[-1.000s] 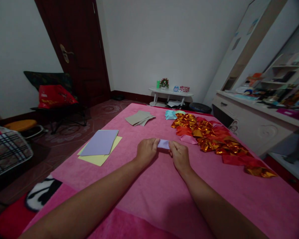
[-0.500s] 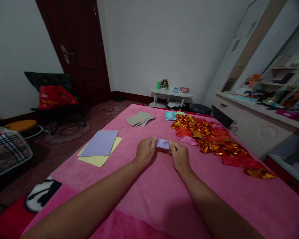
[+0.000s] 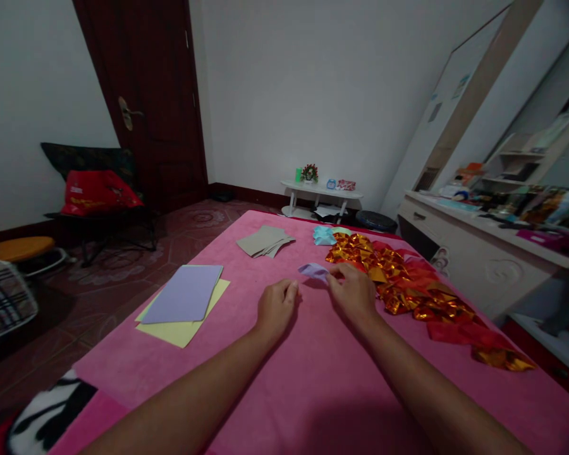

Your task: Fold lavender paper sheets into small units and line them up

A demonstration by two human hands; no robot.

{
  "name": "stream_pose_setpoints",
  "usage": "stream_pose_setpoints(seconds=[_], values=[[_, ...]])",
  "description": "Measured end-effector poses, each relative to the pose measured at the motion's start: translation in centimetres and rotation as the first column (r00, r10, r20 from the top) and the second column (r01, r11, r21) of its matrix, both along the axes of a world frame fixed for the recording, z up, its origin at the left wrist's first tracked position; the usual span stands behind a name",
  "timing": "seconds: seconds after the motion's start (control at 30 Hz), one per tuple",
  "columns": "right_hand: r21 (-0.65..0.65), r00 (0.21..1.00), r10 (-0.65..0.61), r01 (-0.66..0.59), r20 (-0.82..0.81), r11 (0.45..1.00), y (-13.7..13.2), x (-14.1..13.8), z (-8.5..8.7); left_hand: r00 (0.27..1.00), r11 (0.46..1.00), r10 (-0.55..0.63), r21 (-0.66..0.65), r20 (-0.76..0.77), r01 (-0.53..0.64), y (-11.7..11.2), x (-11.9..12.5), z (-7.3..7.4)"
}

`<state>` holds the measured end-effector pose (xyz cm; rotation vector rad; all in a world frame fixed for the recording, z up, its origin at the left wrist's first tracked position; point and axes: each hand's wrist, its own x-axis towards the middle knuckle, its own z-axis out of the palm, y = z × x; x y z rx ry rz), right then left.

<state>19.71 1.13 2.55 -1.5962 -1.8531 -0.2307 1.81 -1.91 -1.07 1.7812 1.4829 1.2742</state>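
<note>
A small folded lilac paper (image 3: 313, 272) is pinched by the fingers of my right hand (image 3: 353, 293), which holds it just above the pink blanket (image 3: 313, 379), close to the gold and red foil pieces (image 3: 398, 278). My left hand (image 3: 275, 308) rests on the blanket a little to the left of the paper, fingers curled loosely, holding nothing that I can see.
A lilac sheet (image 3: 184, 293) lies on a yellow sheet (image 3: 180, 328) at the left. Grey card pieces (image 3: 264, 240) and a light blue folded piece (image 3: 323, 235) lie farther back. A white dresser (image 3: 478, 259) stands at the right, a chair (image 3: 95, 196) and door (image 3: 146, 101) at the left.
My left hand has let go of the lilac paper. My right hand has carried it up and away toward the foil pieces. The camera has tilted.
</note>
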Motion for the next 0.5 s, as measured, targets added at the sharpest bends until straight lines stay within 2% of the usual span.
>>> stream_pose_setpoints(seconds=[0.1,0.17,0.33,0.5], values=[[-0.064,0.963,-0.115,0.134,0.244,0.989,4.0,0.2,2.6,1.000,1.000,0.005,-0.030,-0.022,-0.006,0.0,0.1,0.1],[-0.103,0.925,-0.186,0.231,0.331,0.967,6.8,0.2,3.4,1.000,0.999,0.001,-0.051,-0.031,-0.002,0.0,0.2,0.1],[-0.121,0.896,-0.220,0.285,0.385,0.951,12.1,0.1,3.2,0.998,0.996,-0.002,-0.084,-0.066,-0.004,0.2,0.3,0.3],[-0.137,0.869,-0.225,0.313,0.442,0.940,14.8,0.4,2.6,0.996,0.995,-0.011,-0.104,-0.086,0.002,0.4,0.3,0.3]])
